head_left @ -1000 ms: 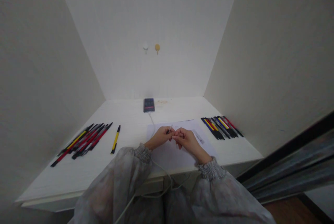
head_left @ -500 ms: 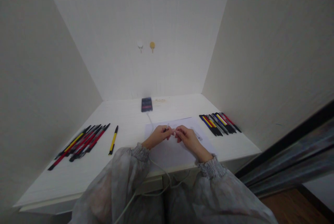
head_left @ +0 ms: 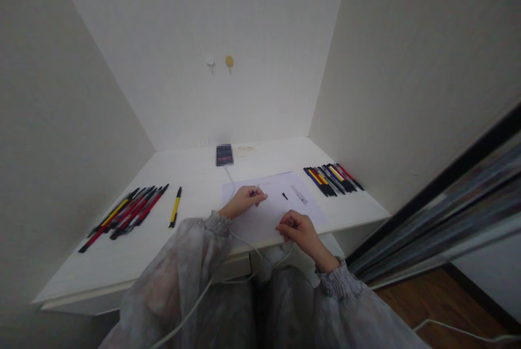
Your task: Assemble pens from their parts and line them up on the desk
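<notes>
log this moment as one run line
left hand: holding small part, mostly hidden | right hand: near front of paper, contents unclear | on paper: black piece, clear piece | left of hands: yellow pen

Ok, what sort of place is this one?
Probably a small indoor desk nook: a white tabletop between close walls, with a sheet of paper and pens grouped at both sides.

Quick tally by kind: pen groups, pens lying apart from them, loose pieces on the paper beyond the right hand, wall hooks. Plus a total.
Pen groups: 2 (left group, right group)
Pens apart: 1 (yellow pen)
Loose pieces: 2 (small black piece, clear piece)
Wall hooks: 2 (white hook, yellow hook)
Total: 7
</notes>
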Available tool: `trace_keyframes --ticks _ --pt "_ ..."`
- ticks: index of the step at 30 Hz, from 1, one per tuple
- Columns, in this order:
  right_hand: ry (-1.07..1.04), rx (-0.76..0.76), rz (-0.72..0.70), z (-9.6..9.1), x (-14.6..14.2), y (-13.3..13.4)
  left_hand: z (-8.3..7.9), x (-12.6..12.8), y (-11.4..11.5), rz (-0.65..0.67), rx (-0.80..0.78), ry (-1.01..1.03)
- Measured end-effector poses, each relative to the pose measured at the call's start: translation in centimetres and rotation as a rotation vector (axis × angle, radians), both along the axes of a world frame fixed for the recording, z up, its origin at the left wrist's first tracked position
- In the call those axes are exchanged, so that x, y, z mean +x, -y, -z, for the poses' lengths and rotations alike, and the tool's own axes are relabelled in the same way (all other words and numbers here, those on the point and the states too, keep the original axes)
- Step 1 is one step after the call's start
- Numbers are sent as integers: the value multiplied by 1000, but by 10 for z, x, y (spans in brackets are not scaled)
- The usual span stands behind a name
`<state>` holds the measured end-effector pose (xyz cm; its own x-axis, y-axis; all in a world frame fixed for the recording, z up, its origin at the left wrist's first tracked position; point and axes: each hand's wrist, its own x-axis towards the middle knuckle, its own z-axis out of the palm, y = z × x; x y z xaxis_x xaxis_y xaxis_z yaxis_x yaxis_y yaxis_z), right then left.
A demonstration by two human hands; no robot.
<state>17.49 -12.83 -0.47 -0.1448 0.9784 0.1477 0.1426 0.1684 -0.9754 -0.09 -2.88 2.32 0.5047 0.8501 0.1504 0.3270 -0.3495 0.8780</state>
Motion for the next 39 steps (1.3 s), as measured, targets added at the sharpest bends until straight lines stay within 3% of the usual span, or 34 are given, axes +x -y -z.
trace_keyframes --ticks 14,19,24,30,35,39 --pt "-38 -13 -22 -7 -9 -25 5 1 2 95 -118 30" --pt "-9 -40 -79 -6 -7 -10 4 1 5 181 -137 -27" --pt "24 -66 -127 -11 -5 5 3 1 4 171 -137 -37" --pt "104 72 62 -16 6 -23 2 0 3 126 -111 -14" --pt "366 220 259 -14 19 -59 1 0 3 59 -108 25" --pt "502 266 285 -9 18 -67 0 1 4 21 -90 60"
